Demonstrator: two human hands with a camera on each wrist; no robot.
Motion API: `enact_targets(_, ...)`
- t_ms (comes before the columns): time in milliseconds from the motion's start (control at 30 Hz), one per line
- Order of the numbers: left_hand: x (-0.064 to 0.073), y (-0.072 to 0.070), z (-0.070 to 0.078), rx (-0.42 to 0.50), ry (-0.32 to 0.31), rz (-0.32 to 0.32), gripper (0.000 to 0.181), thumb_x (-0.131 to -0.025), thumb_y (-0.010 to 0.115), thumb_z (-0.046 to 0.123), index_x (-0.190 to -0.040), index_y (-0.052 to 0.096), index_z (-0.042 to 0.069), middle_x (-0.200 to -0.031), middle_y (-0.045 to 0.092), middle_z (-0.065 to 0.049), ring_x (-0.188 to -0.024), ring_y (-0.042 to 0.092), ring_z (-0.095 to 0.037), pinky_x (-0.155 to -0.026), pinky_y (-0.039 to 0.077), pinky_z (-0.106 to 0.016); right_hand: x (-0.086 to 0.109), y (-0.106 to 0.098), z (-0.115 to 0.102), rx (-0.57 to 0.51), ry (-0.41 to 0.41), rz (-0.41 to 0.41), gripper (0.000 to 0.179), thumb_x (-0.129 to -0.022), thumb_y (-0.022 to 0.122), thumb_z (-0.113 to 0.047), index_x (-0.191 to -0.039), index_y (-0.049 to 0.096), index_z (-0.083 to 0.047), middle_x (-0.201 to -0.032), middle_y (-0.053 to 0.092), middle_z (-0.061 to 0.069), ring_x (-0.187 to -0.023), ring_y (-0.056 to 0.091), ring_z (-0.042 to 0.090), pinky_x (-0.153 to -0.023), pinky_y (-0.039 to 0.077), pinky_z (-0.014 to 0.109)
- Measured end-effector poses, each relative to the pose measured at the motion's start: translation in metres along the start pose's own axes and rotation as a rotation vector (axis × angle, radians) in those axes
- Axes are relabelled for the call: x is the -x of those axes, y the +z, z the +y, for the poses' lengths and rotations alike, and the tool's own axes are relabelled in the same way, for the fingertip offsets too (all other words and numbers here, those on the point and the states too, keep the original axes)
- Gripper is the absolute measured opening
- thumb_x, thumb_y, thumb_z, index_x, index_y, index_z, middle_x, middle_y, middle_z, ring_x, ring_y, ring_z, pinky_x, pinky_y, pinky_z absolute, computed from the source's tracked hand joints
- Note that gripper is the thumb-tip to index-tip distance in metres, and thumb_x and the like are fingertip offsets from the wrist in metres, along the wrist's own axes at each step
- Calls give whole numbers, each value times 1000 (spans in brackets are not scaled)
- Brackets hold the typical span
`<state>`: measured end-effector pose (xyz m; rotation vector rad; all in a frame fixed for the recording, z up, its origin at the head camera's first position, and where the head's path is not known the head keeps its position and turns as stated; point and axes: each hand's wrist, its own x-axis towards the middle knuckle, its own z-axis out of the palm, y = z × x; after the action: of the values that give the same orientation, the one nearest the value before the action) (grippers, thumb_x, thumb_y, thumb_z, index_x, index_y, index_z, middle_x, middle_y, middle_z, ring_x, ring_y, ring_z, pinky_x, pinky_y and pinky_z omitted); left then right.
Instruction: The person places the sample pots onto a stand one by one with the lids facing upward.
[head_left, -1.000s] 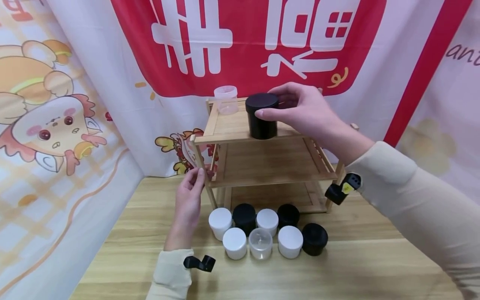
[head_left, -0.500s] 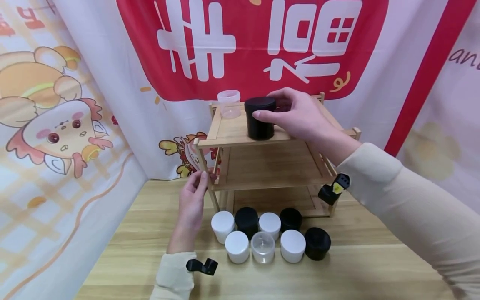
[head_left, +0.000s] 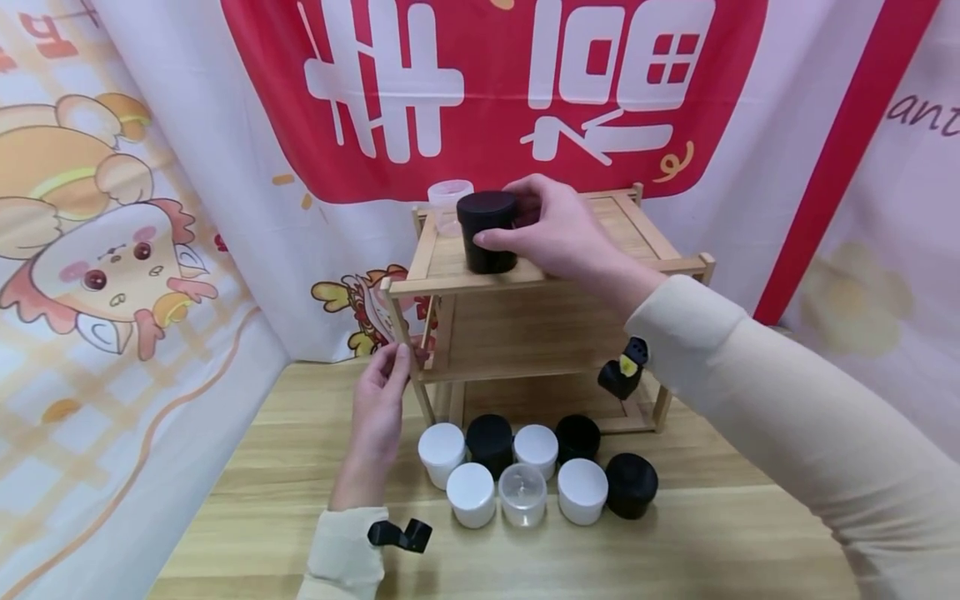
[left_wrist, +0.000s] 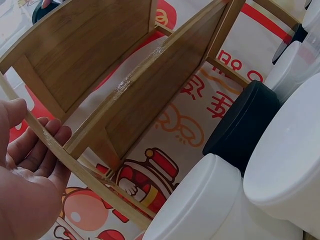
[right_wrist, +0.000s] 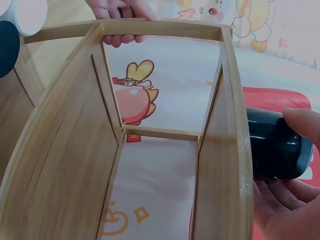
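My right hand (head_left: 551,229) holds a black lidded jar (head_left: 483,250) upright at the front left of the wooden rack's top shelf. Fingers and thumb lie on opposite sides of the jar, and in the right wrist view its base (right_wrist: 260,142) meets the shelf or is very close to it. Just behind it stands a clear jar (head_left: 442,218), partly hidden by the black one. My left hand (head_left: 381,387) grips the front left post of the rack (head_left: 397,321). In the left wrist view, the thumb and curled fingers of this hand (left_wrist: 35,170) lie around the post.
Two rows of jars stand on the table before the rack: several white ones (head_left: 471,496), several black ones (head_left: 632,486) and a clear one (head_left: 522,496). The rack's middle shelf (head_left: 525,333) lies below the right hand. A printed cloth (head_left: 247,167) hangs close behind.
My right hand has carried the black jar leftward along the front of the top shelf, nearer the clear jar. My left hand keeps its grip on the post.
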<state>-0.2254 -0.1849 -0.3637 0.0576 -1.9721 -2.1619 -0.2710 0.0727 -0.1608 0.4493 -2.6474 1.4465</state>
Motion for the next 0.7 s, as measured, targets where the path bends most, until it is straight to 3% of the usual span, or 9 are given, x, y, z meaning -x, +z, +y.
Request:
enact_targets(233,0,1,-5,-19,-20,9,48,-113,55,39,-148,56,6,-141,60,-2,-135,54,-16,-127,39,-38,-6,9,1,28,26,3,70,-92,85,-37,-151,52,-19,-143,65,4,-126,63,22,-115,52,44)
enact_targets(500,-1,0,-1,-16,-7,10,44,-113,54,41,-144,58,11,-150,56,-10,-135,53,-14,-126,39,-36,-11,12,-3,65,47,-2,71,-93,84,-41,-152,51,-20,-145,63,3,-127,61,21,-115,52,43)
enact_targets(700,-1,2,0,-9,-19,5,46,-112,55,43,-145,57,12,-147,57,-6,-135,53,-13,-124,41,-31,-15,14,-5,71,55,-6,70,-94,83,-41,-152,51,-21,-145,63,3,-128,61,22,-114,52,43)
